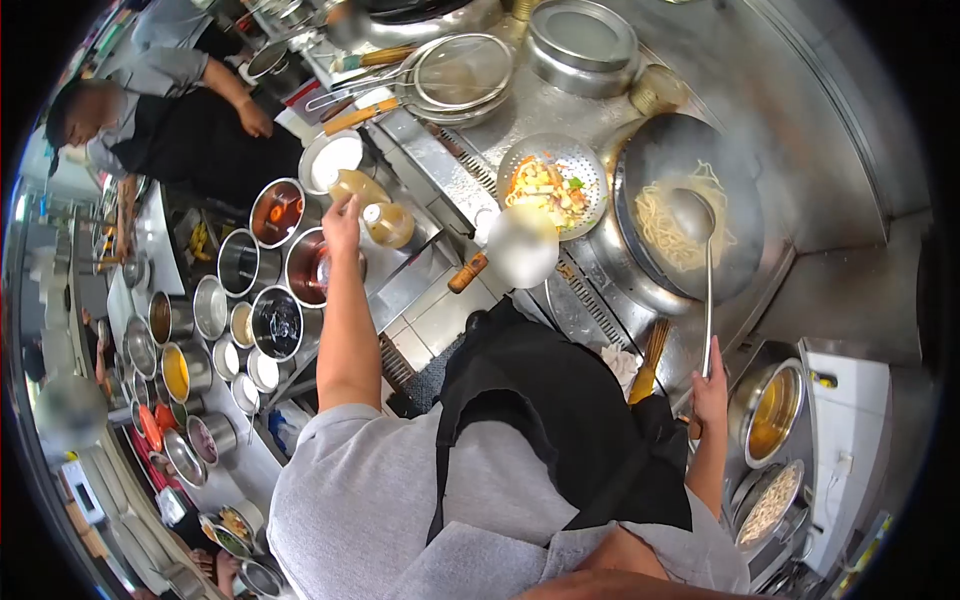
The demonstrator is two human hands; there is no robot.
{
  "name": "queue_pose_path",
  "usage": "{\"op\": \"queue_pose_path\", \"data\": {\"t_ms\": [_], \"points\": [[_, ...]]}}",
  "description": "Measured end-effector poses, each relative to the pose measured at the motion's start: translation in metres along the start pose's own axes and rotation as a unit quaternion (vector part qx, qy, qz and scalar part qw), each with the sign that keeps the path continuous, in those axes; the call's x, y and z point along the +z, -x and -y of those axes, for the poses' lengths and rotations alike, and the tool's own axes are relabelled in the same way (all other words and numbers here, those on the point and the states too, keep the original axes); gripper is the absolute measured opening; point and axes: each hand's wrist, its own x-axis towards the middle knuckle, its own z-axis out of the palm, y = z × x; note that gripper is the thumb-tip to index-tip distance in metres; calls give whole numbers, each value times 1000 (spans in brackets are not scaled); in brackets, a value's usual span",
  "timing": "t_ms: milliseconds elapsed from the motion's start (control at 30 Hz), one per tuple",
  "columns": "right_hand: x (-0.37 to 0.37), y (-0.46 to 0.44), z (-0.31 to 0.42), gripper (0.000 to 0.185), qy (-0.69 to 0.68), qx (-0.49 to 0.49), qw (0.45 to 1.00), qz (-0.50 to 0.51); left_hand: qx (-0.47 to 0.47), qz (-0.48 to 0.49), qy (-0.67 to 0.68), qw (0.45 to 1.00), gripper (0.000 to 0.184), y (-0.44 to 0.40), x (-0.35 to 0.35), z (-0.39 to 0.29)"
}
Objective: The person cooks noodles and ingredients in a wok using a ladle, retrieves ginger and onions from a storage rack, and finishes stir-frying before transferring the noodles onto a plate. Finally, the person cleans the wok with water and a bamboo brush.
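Note:
My right hand (710, 388) is closed around the long handle of a ladle (692, 213). The ladle's bowl rests among pale noodles (665, 225) in a steaming wok (735, 150). Out to the left, my left hand (342, 224) has its fingers around a plastic bottle (360, 187) of yellowish liquid, which looks tilted. Beside it stands a similar bottle (388, 226) with a white cap. A perforated strainer (590, 170) holding chopped vegetables sits left of the wok; a blurred patch hides part of it and its handle (468, 272).
Several metal pots of sauces, including a red one (277, 212) and a dark one (278, 322), crowd the left counter. Wire sieves (465, 72) and a lidded pot (582, 45) lie beyond. A bamboo brush (652, 362) is near my right side. A co-worker (190, 120) stands at upper left.

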Motion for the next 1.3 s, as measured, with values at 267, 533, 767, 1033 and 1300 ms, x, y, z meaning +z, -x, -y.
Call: {"op": "queue_pose_path", "data": {"t_ms": [267,533,767,1033,1300], "points": [[45,-20,-25,83,91,81,970,-213,33,-114,-362,925,39,-49,7,-35],[36,26,-6,82,-192,37,980,-45,335,-5,-255,907,28,-55,64,-313],[27,69,11,81,-284,29,958,-15,537,324,-468,623,18,91,264,-445],[24,91,1,81,-338,29,940,20,670,356,-485,434,29,266,370,-459],[10,71,-18,79,-289,33,956,38,672,321,-489,454,25,259,377,-498]]}}
